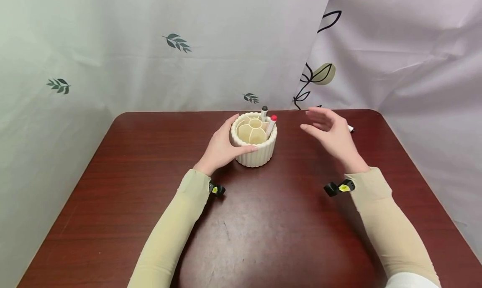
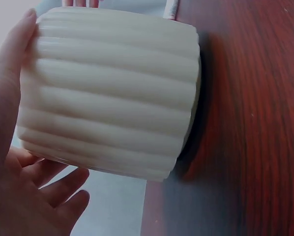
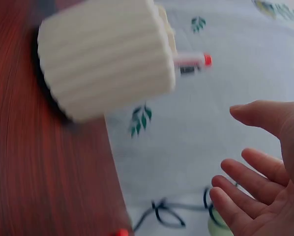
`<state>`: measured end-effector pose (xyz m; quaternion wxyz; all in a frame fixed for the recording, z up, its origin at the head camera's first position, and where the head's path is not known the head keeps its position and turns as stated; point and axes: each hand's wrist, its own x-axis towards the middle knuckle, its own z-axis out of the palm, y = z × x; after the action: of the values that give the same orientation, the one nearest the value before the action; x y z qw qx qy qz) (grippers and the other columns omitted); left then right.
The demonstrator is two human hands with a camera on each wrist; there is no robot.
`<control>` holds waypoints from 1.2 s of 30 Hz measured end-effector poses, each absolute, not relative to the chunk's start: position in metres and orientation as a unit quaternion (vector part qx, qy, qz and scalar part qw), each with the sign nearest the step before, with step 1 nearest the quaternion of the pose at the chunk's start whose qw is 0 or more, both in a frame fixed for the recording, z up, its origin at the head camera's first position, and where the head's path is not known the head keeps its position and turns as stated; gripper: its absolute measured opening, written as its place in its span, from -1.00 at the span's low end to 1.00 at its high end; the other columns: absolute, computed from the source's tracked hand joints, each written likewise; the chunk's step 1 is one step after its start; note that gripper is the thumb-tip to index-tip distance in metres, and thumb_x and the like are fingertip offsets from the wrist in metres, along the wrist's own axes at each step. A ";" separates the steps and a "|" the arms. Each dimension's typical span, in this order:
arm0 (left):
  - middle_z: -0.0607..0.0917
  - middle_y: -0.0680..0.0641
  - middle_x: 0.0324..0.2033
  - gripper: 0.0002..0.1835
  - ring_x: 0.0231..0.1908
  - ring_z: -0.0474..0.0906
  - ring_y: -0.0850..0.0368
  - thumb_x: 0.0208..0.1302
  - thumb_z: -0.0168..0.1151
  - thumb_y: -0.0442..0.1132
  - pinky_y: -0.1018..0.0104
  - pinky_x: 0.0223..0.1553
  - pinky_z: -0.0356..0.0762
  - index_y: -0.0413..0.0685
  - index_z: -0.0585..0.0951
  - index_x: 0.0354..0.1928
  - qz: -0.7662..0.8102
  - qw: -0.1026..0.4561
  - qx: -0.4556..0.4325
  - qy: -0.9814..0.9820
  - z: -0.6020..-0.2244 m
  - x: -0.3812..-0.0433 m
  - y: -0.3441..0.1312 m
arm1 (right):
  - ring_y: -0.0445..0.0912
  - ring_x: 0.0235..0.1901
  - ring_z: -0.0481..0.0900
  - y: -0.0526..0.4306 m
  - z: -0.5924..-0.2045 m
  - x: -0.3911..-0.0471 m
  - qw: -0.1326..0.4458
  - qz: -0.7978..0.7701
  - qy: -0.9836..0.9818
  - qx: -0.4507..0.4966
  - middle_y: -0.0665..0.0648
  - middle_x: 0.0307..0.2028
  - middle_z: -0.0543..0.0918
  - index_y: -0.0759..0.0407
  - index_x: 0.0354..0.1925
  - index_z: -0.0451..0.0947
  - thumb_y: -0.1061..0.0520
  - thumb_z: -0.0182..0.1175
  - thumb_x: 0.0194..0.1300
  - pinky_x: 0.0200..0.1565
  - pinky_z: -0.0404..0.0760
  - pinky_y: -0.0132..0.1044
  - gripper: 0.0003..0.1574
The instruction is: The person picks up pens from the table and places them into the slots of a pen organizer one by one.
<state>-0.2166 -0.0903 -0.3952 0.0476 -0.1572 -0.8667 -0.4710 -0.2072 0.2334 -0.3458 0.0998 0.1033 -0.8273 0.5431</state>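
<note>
A cream ribbed pen holder (image 1: 254,155) with several round-walled compartments stands on the table. My left hand (image 1: 222,148) grips it from the left, thumb along the front rim and fingers round the far side. Two markers stand upright in its right part: one with a black end (image 1: 264,113), one with a red end (image 1: 271,126). To the right of the holder, my right hand (image 1: 333,135) is in the air above the table, fingers loosely bent and thumb apart, holding nothing. The right wrist view shows the holder (image 3: 107,61) beyond that hand's thumb and fingers.
A white marker with a dark end (image 1: 351,128) lies on the table behind my right hand, mostly hidden by it. A red tip (image 3: 121,232) shows low in the right wrist view. White leaf-patterned curtains (image 1: 211,79) hang behind the dark red wooden table (image 1: 278,238).
</note>
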 end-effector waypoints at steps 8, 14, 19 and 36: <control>0.37 0.07 0.41 0.20 0.35 0.31 0.15 -0.03 0.35 0.55 0.07 0.30 0.33 0.08 0.21 0.56 -0.416 0.061 -0.141 -0.896 -0.389 -0.208 -0.094 | -0.27 0.04 0.60 0.273 -0.351 -0.204 0.125 0.503 -0.852 0.068 0.08 0.10 0.67 0.16 0.27 0.57 0.13 0.50 0.24 0.09 0.56 -0.39 -0.35; 0.47 0.00 0.33 0.18 0.29 0.36 0.06 0.02 0.26 0.59 0.11 0.29 0.34 -0.07 0.29 0.51 -0.354 0.088 -0.163 -0.917 -0.382 -0.198 -0.095 | -0.36 -0.01 0.56 0.298 -0.360 -0.211 0.107 0.452 -0.885 0.035 0.21 0.17 0.60 0.19 0.31 0.52 0.06 0.49 0.25 0.02 0.52 -0.56 -0.28; 0.51 0.05 0.26 0.21 0.29 0.38 0.14 -0.03 0.30 0.59 0.10 0.43 0.12 -0.04 0.26 0.52 -0.297 0.111 -0.209 -0.925 -0.377 -0.190 -0.093 | -0.02 0.03 0.63 0.317 -0.372 -0.219 0.067 0.390 -0.918 0.019 0.30 0.18 0.60 0.24 0.31 0.51 -0.04 0.47 0.27 -0.12 0.46 -0.55 -0.25; 0.30 -0.09 0.46 0.26 0.48 0.13 0.04 -0.04 0.35 0.56 0.08 0.44 0.12 -0.13 0.21 0.54 -0.293 0.081 -0.194 -0.933 -0.363 -0.179 -0.095 | 0.30 -0.16 0.53 0.340 -0.404 -0.232 0.054 0.271 -0.960 0.046 0.46 -0.18 0.69 0.34 0.04 0.68 0.18 0.43 0.23 -0.13 0.40 0.05 -0.57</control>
<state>-0.1795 -0.0950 -0.3630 0.0813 -0.1944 -0.9327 -0.2927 -0.2320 0.3399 -0.4039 0.0541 0.0458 -0.9601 0.2706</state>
